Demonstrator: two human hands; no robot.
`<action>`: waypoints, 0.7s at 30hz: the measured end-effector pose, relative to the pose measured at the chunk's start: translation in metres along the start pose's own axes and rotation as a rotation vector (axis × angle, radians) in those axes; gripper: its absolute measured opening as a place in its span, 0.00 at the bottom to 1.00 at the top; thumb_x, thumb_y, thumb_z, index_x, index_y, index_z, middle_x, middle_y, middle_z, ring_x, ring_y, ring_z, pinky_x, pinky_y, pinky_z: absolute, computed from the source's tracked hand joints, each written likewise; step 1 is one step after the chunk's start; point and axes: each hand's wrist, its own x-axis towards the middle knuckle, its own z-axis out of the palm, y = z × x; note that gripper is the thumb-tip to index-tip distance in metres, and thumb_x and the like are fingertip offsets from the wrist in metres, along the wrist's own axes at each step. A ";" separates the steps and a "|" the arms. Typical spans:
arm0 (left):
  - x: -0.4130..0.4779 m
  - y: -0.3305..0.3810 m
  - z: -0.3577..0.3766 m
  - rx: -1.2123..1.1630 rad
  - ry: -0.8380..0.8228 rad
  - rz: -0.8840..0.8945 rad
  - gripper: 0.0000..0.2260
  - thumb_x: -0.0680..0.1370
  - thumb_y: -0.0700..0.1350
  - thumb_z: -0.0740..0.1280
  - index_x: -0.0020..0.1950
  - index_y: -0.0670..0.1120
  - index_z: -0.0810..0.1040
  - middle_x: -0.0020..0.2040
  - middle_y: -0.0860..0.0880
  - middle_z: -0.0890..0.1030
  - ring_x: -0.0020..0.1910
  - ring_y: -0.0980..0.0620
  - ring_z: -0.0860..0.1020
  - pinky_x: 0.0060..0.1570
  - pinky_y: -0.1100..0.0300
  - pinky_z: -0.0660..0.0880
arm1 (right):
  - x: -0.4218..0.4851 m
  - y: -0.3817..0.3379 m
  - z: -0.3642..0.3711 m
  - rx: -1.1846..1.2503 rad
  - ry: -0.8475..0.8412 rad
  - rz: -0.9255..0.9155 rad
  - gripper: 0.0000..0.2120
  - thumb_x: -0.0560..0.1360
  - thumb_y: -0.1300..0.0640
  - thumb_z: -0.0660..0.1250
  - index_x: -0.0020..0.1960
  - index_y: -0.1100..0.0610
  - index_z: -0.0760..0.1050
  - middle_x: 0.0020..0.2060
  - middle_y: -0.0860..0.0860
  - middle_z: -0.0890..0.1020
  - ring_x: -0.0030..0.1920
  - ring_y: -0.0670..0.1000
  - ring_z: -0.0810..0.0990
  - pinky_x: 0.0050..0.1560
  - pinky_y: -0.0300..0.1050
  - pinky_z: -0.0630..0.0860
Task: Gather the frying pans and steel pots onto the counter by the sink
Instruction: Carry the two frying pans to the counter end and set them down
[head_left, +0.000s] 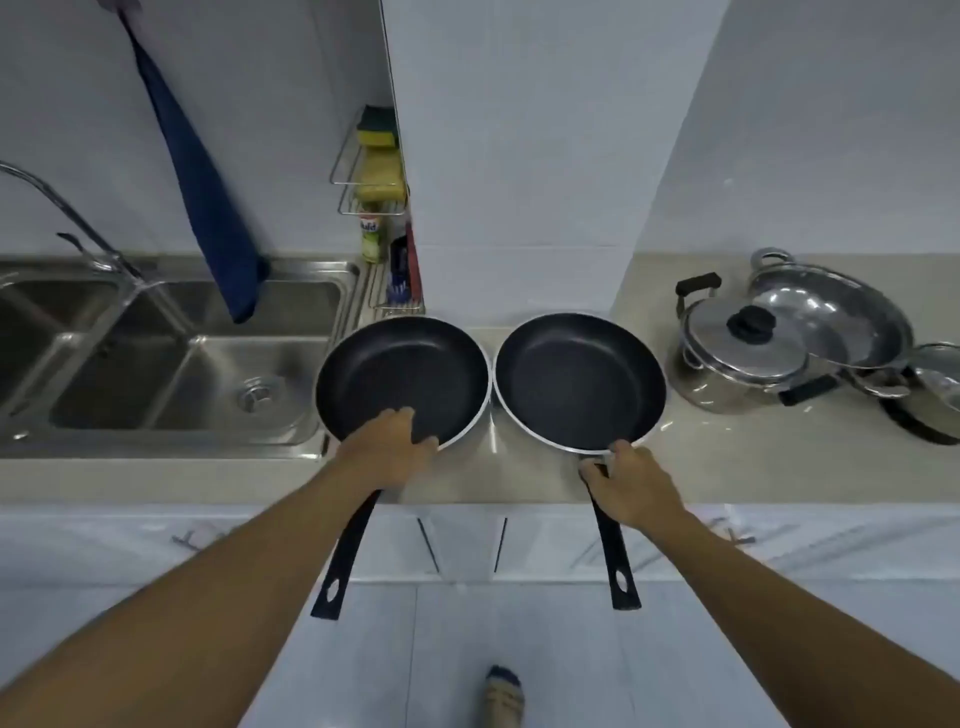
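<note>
Two frying pans side by side on the bench (519, 470), rims almost touching, both mouth-up, handles hanging off the front edge toward you.

Your left hand (392, 441) lies over the near rim of the left pan (402, 382), fingers (423, 441) curled over the lip into the bowl, clamped on the rim rather than the handle. Likely a steadying hold: that pan sits right at the sink (171, 364) edge, possibly overlapping its flange.

Your right hand (631, 486) is at the root of the right pan (579, 379) handle, fingers closed around the neck where handle meets rim. A close hold there gives better control of a pan than the far end would.

Both pans look already placed by the sink, so this part of the task seems near done.

Still out to the right, well apart from the sink: a lidded steel pot (740, 358), a wide steel pan (836, 317) behind it, and another steel vessel (935, 384) cut off by the frame edge. These crowd each other, handles interlocking, so lift them one at a time.

Obstacles: a tiled pillar (519, 182) narrows the bench behind the pans. A blue towel (208, 208) hangs over the sink; a sponge rack (374, 171) and a bottle (373, 239) sit in the corner.
</note>
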 end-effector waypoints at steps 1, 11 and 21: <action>0.000 -0.001 0.006 0.006 -0.024 -0.040 0.29 0.77 0.61 0.61 0.73 0.47 0.67 0.68 0.44 0.71 0.65 0.41 0.73 0.63 0.48 0.72 | -0.001 0.004 0.005 0.022 -0.018 0.038 0.25 0.78 0.40 0.64 0.66 0.57 0.70 0.58 0.59 0.77 0.58 0.64 0.78 0.53 0.51 0.70; 0.006 -0.012 0.052 -0.021 0.135 -0.233 0.19 0.80 0.52 0.61 0.64 0.41 0.67 0.63 0.42 0.67 0.61 0.41 0.70 0.58 0.45 0.72 | 0.013 0.013 0.050 0.564 -0.100 0.354 0.16 0.80 0.42 0.63 0.53 0.55 0.72 0.42 0.58 0.84 0.29 0.55 0.84 0.28 0.44 0.78; 0.008 -0.058 0.078 -0.377 0.137 -0.282 0.24 0.81 0.51 0.63 0.71 0.45 0.55 0.62 0.41 0.73 0.56 0.36 0.77 0.52 0.46 0.73 | 0.019 0.015 0.062 0.632 -0.077 0.404 0.22 0.79 0.40 0.64 0.49 0.61 0.75 0.32 0.56 0.78 0.24 0.51 0.75 0.22 0.39 0.70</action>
